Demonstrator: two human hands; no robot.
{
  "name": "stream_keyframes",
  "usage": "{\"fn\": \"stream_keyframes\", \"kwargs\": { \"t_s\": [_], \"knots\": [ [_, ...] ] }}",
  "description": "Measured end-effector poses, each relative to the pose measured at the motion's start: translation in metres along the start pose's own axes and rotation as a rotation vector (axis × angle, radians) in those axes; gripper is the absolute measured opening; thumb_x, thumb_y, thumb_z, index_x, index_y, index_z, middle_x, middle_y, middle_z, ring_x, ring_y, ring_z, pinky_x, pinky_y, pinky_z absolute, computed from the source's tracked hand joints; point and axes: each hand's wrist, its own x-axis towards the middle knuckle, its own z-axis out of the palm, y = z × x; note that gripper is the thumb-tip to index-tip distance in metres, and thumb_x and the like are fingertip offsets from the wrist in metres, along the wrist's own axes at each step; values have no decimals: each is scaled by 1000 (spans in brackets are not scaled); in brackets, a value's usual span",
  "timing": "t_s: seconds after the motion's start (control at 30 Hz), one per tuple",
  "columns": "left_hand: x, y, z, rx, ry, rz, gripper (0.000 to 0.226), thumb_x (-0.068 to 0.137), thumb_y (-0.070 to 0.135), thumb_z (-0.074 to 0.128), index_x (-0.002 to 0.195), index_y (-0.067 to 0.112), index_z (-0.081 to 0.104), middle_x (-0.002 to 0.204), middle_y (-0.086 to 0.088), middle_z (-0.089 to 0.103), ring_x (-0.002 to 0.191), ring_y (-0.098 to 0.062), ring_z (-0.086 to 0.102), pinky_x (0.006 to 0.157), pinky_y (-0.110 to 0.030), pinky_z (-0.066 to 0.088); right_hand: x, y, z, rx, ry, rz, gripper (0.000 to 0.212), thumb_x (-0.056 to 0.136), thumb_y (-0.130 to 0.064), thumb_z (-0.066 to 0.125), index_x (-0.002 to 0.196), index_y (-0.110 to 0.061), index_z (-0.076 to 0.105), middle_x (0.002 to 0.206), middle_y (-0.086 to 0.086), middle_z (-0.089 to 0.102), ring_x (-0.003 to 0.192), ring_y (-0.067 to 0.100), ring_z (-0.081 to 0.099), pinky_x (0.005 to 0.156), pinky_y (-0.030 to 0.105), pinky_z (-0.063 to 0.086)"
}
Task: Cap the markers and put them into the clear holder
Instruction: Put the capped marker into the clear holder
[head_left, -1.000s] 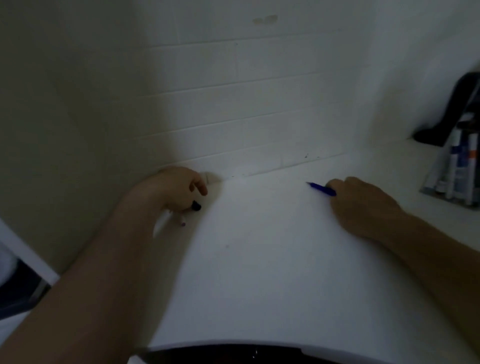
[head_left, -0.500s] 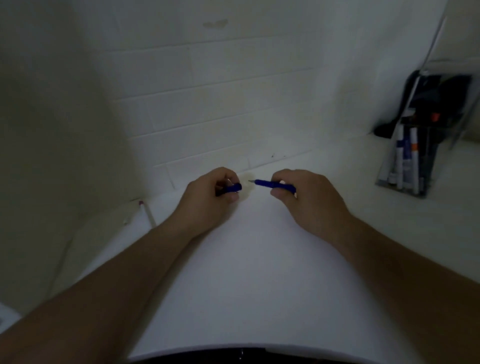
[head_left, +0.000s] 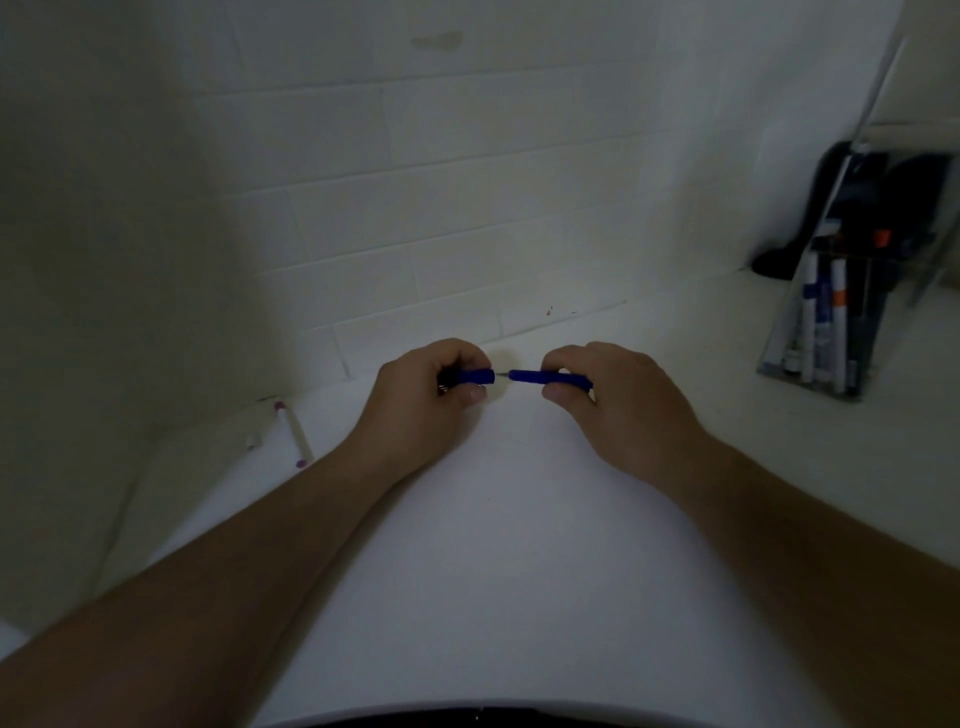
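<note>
Item: my left hand pinches blue cap; right hand grips marker (tip at cap's mouth, barely apart).

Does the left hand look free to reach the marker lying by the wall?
Probably not yet: the left hand is holding the blue cap. The lying marker itself sits unobstructed on the table.

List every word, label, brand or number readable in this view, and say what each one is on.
No text can be read.
Markers in the clear holder: blue and orange label bands, any print too small and dim to read.
Blue marker and blue cap in the hands: no print visible.
White marker lying at the left: no print visible.
Wall tiles: no writing, only marks.
</note>
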Motion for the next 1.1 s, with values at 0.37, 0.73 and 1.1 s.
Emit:
{"fn": "stream_keyframes", "kwargs": {
  "t_s": [0.37,0.73,1.1],
  "knots": [
    [-4,11,8,78,-94,176,21,92,31,69,110,42,70,94,16,68,89,0,59,77,-12,40,-2,-10,-2,-59,19,-99,13,95,-38,61,101,-30,69,80,-6,53,71,16,51,63,33,43],
    [-7,11,9,-14,-217,158,9,102,21,50,96,20,44,71,7,51,62,-5,44,57,-19,34,-1,-16,-7,15,-18,-141,21,93,-43,61,97,-26,73,77,-6,60,71,15,53,68,37,45],
    [-9,15,15,-62,-175,248,39,94,10,61,122,27,40,98,8,58,80,-9,58,66,-19,48,-3,-14,-15,-309,-58,-96,22,100,-48,48,118,-43,60,79,-16,48,91,17,44,76,37,31]
  ]
}}
